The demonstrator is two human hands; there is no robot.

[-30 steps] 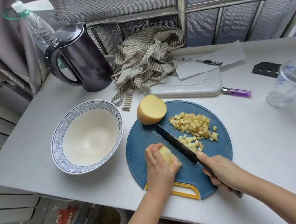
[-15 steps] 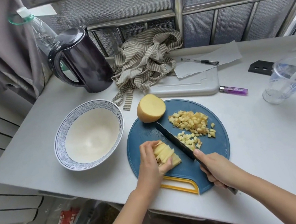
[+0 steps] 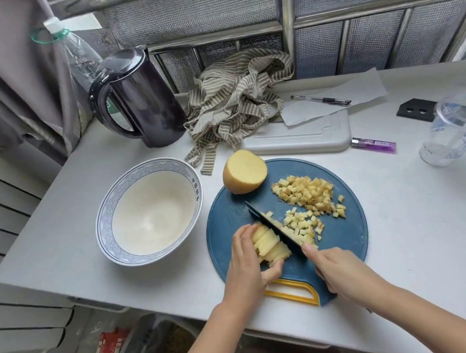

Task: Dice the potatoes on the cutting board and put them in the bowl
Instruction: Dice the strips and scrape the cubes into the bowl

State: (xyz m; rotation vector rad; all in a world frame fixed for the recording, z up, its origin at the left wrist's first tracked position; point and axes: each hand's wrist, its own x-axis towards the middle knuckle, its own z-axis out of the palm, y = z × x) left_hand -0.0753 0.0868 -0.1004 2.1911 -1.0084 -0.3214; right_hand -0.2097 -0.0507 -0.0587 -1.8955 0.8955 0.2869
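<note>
Since the earlier frame our knife (image 3: 274, 229) has closed in from beside the sliced potato stack (image 3: 269, 245) until its blade sits against the stack's right edge, and a few fresh cubes lie just past the blade.

Our left hand (image 3: 246, 260) curls around the stack, fingertips on top, thumb tucked under the near end, pinning it to the cutting board (image 3: 345, 238). Our right hand (image 3: 335, 274) is wrapped tight around the knife handle, index finger extended along the spine.

Progress, as we judge it: roughly mid-task. One pile of diced potato (image 3: 309, 198) sits beyond our right hand on the board's far side. The stack under our left hand is only partly cut. A potato half (image 3: 244, 171) waits uncut at the board's far edge, ahead of our left hand. The bowl (image 3: 106, 228), just left of our left hand on the desk (image 3: 428, 237), looks empty, so the whole transfer is left.

Hard to make out: the knife handle is hidden inside our right hand; the blade covers the cut line, so we cannot tell how deep it sits. How many slices are stacked is unclear.
</note>
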